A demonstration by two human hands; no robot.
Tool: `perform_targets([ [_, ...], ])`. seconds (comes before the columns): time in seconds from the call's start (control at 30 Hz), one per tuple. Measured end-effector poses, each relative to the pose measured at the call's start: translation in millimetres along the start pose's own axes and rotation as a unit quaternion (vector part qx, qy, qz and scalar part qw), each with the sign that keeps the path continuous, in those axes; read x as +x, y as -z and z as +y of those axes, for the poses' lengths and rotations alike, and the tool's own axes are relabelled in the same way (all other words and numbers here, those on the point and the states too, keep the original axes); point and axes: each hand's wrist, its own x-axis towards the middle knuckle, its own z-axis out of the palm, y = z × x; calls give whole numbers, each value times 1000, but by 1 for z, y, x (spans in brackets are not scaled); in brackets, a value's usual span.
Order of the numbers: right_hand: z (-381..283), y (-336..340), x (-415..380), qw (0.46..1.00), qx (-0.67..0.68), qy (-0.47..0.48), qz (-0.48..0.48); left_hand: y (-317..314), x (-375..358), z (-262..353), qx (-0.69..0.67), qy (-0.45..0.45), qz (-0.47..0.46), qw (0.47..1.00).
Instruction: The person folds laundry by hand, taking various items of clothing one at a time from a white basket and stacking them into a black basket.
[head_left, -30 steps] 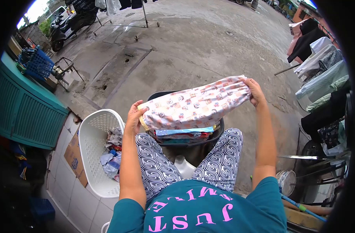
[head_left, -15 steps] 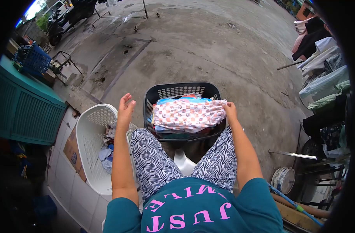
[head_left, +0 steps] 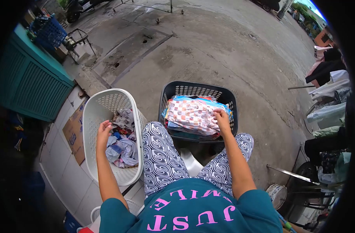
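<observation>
Concrete [head_left: 200,50] stretches away at twelve. My left hand [head_left: 103,133], half open, empty, has loose clothes [head_left: 125,150] nearest, at four o'clock, lying twelve-to-six in the white basket [head_left: 91,149]. My right [head_left: 223,121], fingers bent, grip unclear, meets the folded cloth [head_left: 190,113], lying nine-to-three in the dark basket [head_left: 231,105].

Daylight falls on cracked grey concrete ground [head_left: 200,58], with white floor tiles [head_left: 63,163] beside a teal louvred cabinet [head_left: 33,77] and laundry hanging opposite [head_left: 328,97].
</observation>
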Motion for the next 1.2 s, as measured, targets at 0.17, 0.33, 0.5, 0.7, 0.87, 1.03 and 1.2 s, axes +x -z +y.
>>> perform_targets([
  [0.17, -173, -68, -109, 891, 226, 161, -359, 2, 19, -70, 27, 69, 32, 997],
  [0.33, -273, -103, -193, 572, 430, 329, -616, -42, 36, -105, 12, 100, 38, 994],
  [0.5, -288, -135, -229, 495, 620, 241, -559, -76, 69, -154, 202, 21, 27, 979],
  [0.7, -288, -138, -188, 831, 148, 350, -407, -86, 92, -140, 597, -114, 43, 793],
  [0.87, -236, -142, -142, 900, 138, 30, -413, -67, 106, -129, 622, -115, 24, 774],
  [1.03, -190, -157, -112, 916, 56, -25, -396, -40, 99, -79, 310, -195, -32, 930],
  [1.2, -175, -204, -75, 919, 55, 34, -388, -13, 41, 70, 114, -269, -112, 950],
])
